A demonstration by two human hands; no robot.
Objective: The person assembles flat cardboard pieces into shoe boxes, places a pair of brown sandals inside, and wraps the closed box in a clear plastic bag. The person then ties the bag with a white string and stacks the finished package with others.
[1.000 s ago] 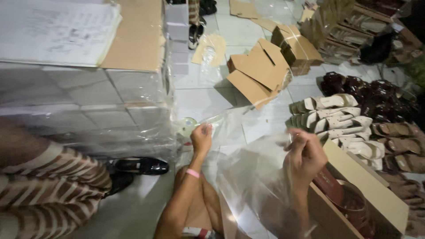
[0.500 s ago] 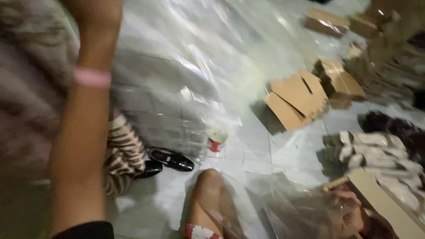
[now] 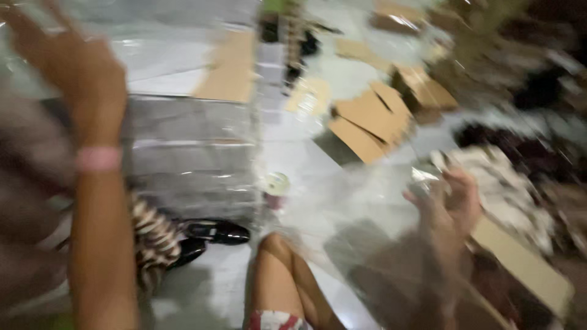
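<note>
at upper left, the left hand [image 3: 79,73] has swung up, fingers spread, stretching a clear crinkled plastic sheet [image 3: 342,201] that the right hand [image 3: 455,198] pinches.

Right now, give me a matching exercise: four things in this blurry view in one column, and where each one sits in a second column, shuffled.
Things:
1. pink band on the wrist
2. shiny black shoes
3. flattened brown cardboard boxes
4. small white-topped cup

Places:
A. on the pale floor, centre of view, beside the wrapped stack
B. raised left arm, at the left edge
C. on the floor, upper right of centre
D. low on the floor, beside the striped fabric

Pairs: 1-B, 2-D, 3-C, 4-A
</note>
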